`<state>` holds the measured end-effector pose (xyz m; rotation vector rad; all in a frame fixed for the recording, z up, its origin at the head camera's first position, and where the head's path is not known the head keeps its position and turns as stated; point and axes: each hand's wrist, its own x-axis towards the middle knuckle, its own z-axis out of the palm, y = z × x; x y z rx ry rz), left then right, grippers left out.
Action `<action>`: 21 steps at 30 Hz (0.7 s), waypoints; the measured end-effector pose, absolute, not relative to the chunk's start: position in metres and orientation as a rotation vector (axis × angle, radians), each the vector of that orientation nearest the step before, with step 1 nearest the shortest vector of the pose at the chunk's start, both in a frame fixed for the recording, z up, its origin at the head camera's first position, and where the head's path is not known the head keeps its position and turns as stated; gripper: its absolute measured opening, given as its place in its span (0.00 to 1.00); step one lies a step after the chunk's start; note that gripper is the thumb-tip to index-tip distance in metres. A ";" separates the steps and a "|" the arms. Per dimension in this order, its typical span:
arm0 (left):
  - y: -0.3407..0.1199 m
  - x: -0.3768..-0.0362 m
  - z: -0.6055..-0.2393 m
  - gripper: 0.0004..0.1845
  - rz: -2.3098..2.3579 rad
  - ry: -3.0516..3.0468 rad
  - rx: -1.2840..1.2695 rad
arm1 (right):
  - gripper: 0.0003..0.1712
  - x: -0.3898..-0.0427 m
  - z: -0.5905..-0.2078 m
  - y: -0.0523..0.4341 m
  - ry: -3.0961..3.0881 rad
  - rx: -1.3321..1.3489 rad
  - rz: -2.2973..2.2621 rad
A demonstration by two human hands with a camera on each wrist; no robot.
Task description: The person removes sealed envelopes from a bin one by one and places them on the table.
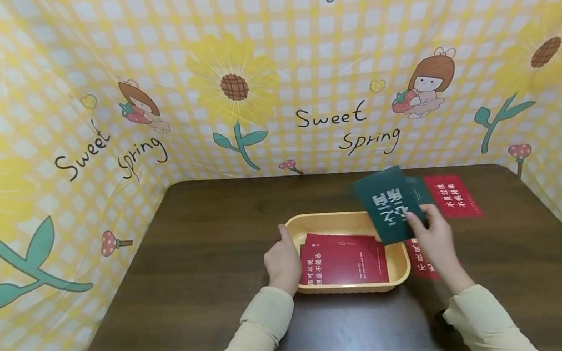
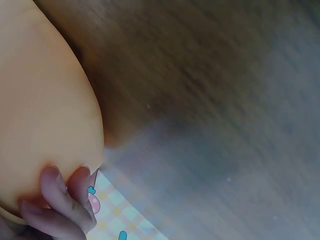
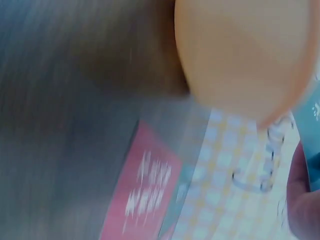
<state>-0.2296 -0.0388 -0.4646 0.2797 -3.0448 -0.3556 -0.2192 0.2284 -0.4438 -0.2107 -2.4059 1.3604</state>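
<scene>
The green card (image 1: 388, 205) — white-lettered, tilted — is held up over the far right corner of the yellow tray (image 1: 397, 264), which lies flat with overlapping red cards (image 1: 344, 265) inside.

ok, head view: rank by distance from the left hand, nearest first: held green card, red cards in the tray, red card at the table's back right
1. Red cards: inside the yellow tray, just right of the left hand.
2. Green card: in the right hand, over the tray's right end.
3. Back-right red card: on the table, beyond the green card.
</scene>
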 end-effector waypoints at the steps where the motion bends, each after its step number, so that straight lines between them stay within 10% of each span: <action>1: -0.039 -0.229 -0.465 0.30 -0.361 -3.047 0.281 | 0.13 -0.218 -0.443 0.236 -2.380 -0.251 1.337; 21: -0.041 -0.229 -0.464 0.33 -0.376 -3.060 0.286 | 0.31 -0.181 -0.469 0.380 -2.572 -1.013 1.171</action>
